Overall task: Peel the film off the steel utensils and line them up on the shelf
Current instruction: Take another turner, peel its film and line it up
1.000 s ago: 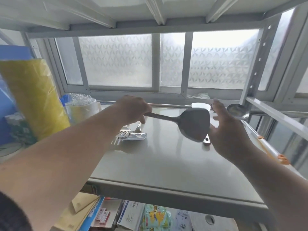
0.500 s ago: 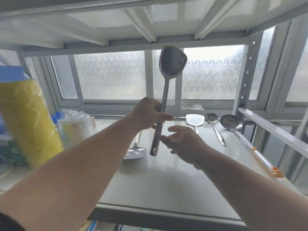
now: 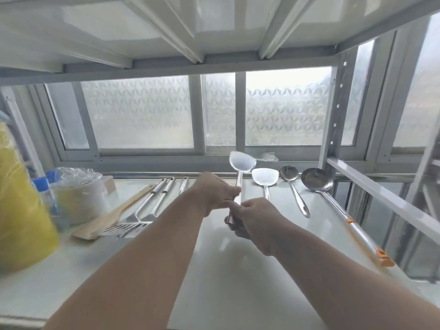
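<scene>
Both hands clasp the steel turner (image 3: 238, 184) handle: left hand (image 3: 215, 194) above, right hand (image 3: 253, 219) below. Best pinch film beside the grip and strip away steadily.

No Legible Text on Shelf or Utensils

No readable words, brand names, numbers or signs anywhere in view. Steel utensils bare of visible stamps or engraving. Orange bands on the long ladle (image 3: 316, 181) handle plain, unlettered. Blue-capped bottle (image 3: 44, 186) at left too blurred to show any label. Yellow plastic-wrapped bundle (image 3: 21, 210) without discernible print. Frosted window panes (image 3: 142, 115) patterned only, no lettering. Punched holes, not figures, along the shelf upright (image 3: 339, 103).
</scene>
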Motion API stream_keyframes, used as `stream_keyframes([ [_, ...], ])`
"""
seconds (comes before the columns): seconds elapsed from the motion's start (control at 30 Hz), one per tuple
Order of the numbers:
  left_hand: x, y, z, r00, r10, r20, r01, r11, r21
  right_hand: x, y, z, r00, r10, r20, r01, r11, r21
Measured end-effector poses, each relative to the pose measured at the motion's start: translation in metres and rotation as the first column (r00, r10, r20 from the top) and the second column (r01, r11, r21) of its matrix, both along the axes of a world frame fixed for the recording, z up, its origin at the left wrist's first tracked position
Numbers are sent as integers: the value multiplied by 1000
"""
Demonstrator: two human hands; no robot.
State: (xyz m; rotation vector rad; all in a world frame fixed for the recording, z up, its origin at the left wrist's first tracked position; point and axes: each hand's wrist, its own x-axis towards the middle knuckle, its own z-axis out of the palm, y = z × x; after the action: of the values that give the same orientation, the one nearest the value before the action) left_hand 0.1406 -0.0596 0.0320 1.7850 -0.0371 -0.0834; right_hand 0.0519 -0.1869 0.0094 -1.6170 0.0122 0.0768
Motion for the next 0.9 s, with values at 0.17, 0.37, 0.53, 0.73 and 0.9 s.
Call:
stream_keyframes([
  [0.17, 9, 10, -23, 998, 10, -66, -12, 1000, -25, 2, -3, -11, 998, -36, -47, 29, 991, -134],
  [0.37, 9, 15, -26, 999, 23, -29, -21, 997, 75, -9, 8, -10, 997, -22, 74, 50, 912, -408],
  [0.53, 13, 23, -36, 997, 40, 59, -54, 969, 242, -21, 16, -15, 968, 143, 206, 43, 713, -699],
  [0.73, 11, 22, -41, 986, -25, 168, -52, 897, 440, -8, 18, -27, 944, 249, 215, 47, 546, -837],
  [0.9, 14, 22, -44, 983, -36, 178, -58, 868, 494, -6, 16, -32, 918, 290, 272, 92, 510, -855],
])
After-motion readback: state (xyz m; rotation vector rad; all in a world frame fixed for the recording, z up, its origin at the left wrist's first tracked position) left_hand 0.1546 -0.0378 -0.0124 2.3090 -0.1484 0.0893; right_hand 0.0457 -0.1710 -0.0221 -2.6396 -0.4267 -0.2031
